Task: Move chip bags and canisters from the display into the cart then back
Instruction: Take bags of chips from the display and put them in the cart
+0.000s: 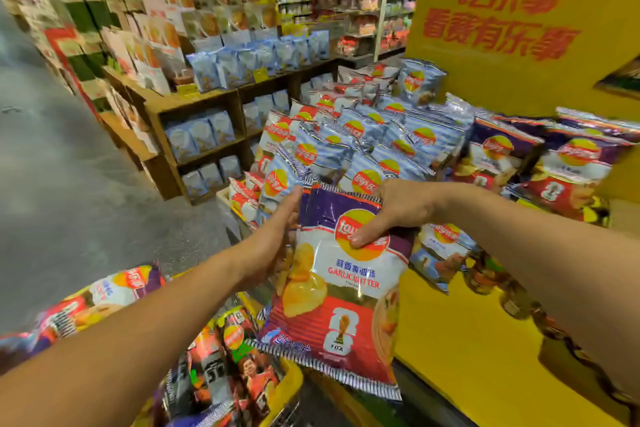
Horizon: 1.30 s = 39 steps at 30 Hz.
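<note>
The person holds a purple-and-red garlic butter chip bag (341, 291) upright in front of the yellow display stand (460, 350), between the display and the cart. The right hand (391, 211) grips the bag's top, its thumb pressed on the round logo and its fingers curled over the top edge behind. The left hand (273, 243) lies flat against the bag's left edge, fingers straight and together. A second bag seems to sit just behind the first, though I cannot tell for sure. Below the left forearm, the yellow cart (287, 388) holds several more chip bags (114, 291). On the display, blue-striped chip bags (363, 146) stand in rows, with purple ones (502, 152) to their right. Wooden shelves (204, 121) of pale blue packets stand across the aisle.
</note>
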Each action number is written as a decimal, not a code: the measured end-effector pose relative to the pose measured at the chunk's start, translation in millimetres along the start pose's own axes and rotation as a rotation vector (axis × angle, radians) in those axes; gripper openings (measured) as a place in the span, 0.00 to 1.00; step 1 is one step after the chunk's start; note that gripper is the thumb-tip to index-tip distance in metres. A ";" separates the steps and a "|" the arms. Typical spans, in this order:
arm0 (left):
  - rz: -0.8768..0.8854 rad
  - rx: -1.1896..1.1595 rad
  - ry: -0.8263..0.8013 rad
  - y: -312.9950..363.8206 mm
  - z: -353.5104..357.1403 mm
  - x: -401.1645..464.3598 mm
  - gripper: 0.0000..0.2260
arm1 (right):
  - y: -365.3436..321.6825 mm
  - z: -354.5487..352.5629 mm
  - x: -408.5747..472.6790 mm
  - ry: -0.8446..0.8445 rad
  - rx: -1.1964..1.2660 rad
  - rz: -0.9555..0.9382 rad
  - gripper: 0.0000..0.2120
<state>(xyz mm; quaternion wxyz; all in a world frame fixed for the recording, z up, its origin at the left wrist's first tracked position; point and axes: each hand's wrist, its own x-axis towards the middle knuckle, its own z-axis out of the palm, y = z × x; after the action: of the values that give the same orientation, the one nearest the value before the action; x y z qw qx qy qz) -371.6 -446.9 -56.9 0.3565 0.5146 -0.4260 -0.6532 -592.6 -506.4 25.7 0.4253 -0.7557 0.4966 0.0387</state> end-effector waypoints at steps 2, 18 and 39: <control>-0.026 0.067 -0.058 2.4 23.4 16.2 0.40 | 23.4 -16.6 -8.6 0.037 0.017 0.055 0.42; 0.261 0.705 -0.171 -20.5 177.9 151.6 0.11 | 217.7 -71.9 -6.2 0.241 -0.066 0.457 0.34; -0.173 0.248 -0.273 14.0 233.4 256.5 0.41 | 269.9 -172.3 -35.3 0.018 0.287 0.326 0.27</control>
<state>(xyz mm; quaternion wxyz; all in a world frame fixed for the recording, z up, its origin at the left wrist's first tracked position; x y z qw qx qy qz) -654.4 -639.8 -113.4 0.1722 0.4959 -0.5017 -0.6875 -884.6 -637.6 -11.0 0.5122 -0.5975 0.6163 0.0293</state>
